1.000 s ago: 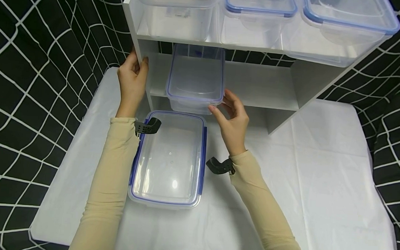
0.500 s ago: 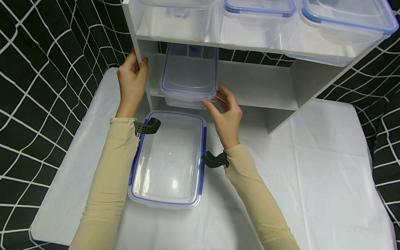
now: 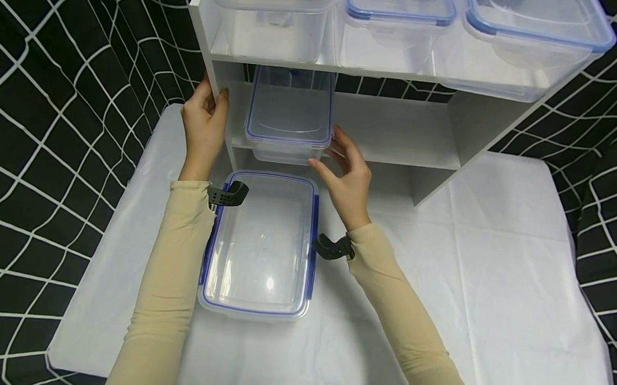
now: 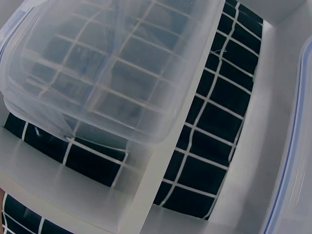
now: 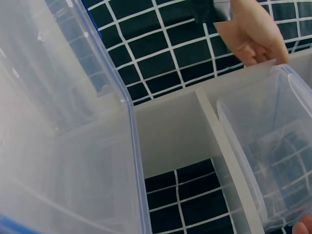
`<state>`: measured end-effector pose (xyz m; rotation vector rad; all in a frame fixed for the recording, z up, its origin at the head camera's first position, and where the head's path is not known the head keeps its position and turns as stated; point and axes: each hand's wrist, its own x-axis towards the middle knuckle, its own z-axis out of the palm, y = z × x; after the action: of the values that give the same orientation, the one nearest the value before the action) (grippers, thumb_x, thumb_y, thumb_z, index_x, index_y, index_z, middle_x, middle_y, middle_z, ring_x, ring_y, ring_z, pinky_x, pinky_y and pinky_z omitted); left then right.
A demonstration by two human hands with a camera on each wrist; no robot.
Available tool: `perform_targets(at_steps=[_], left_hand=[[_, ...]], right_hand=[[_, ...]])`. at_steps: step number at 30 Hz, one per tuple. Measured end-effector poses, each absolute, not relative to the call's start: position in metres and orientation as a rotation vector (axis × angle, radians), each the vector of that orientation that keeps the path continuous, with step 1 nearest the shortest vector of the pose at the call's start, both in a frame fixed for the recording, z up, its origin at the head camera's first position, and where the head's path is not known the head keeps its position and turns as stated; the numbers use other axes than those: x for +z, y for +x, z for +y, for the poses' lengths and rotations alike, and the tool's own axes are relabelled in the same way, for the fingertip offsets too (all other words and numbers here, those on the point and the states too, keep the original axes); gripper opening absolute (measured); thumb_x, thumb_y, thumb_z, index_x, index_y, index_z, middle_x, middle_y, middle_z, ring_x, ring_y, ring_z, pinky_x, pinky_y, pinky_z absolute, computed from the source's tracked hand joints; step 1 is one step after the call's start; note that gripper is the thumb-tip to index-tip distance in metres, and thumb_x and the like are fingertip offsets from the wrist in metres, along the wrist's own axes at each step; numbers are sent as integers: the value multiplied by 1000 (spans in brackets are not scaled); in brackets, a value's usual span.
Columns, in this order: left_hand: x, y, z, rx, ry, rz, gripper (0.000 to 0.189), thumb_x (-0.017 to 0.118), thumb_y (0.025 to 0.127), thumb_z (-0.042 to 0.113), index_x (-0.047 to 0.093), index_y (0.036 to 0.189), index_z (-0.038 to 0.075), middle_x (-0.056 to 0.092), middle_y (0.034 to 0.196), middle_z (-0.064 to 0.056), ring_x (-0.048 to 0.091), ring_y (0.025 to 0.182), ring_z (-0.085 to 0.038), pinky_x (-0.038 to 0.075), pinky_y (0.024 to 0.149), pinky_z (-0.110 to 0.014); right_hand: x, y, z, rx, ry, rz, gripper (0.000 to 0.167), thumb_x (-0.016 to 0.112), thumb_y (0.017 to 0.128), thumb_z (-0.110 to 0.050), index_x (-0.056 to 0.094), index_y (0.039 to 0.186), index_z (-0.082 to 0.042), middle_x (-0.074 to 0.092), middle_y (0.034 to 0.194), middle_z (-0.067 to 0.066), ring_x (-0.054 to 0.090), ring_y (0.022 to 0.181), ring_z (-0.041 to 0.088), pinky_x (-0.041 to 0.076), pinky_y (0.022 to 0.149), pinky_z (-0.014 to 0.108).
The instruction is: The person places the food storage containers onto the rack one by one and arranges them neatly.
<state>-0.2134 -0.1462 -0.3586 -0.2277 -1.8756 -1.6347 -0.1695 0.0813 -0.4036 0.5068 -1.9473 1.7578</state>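
Observation:
My left hand (image 3: 203, 127) grips the left side panel (image 3: 202, 38) of a white shelf unit, thumb on the inner face and fingers behind. On the middle shelf (image 3: 400, 133), toward its left end, a clear plastic food container (image 3: 290, 113) with a blue-edged lid sticks out slightly past the shelf's front edge. My right hand (image 3: 351, 180) holds this container's front right corner, thumb at the front and fingers along the right side. In the right wrist view, only a fingertip (image 5: 302, 227) of that hand shows, beside the container's clear wall (image 5: 273, 146).
A larger lidded container (image 3: 263, 248) with blue side clips lies on the white-covered table (image 3: 491, 295), between my forearms and before the unit. Several clear lidded boxes, including a blue-rimmed one (image 3: 401, 17), stand on the top shelf. Black netting-patterned cloth (image 3: 54, 144) hangs around.
My right hand and the container on the middle shelf have shifted left and a little further back, mostly in the first half second. The left hand has stayed on the side panel.

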Motion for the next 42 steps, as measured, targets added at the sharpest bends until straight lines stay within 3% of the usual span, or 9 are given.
perform_targets(at_steps=[7,15,24,39,42], left_hand=[[-358,-214,-145,-1641,-245,-1854,33,49,93,-6,53,125,-13,57,123,-27,55,115,-34,48,90,-29],[-359,-214,-146,-1632,-242,-1859,33,50,93,-5,54,125,-12,56,124,-26,55,115,-34,49,90,-29],[-359,-214,-146,-1621,-245,-1863,33,50,93,-5,54,125,-11,57,123,-25,57,113,-33,49,90,-30],[-358,-212,-146,-1625,-245,-1861,33,50,93,-6,54,125,-11,57,124,-24,57,114,-29,49,90,-30],[-358,-212,-146,-1619,-233,-1868,32,50,92,-6,54,124,-12,58,122,-24,58,112,-30,49,89,-29]], right_hand=[[-384,-148,81,1708,531,-2013,60,72,74,13,44,127,19,49,129,32,51,116,40,44,96,46],[-384,-139,85,1690,582,-2002,61,72,73,14,43,126,21,46,129,34,48,117,45,43,96,49],[-416,-138,98,1740,582,-1985,64,73,73,13,46,131,13,48,133,26,49,121,35,42,99,38],[-430,-96,119,1685,570,-2085,64,73,70,17,48,129,11,51,132,22,49,121,34,43,97,41],[-441,-92,125,1691,562,-2088,66,73,71,16,49,131,6,52,133,17,49,122,31,43,98,37]])
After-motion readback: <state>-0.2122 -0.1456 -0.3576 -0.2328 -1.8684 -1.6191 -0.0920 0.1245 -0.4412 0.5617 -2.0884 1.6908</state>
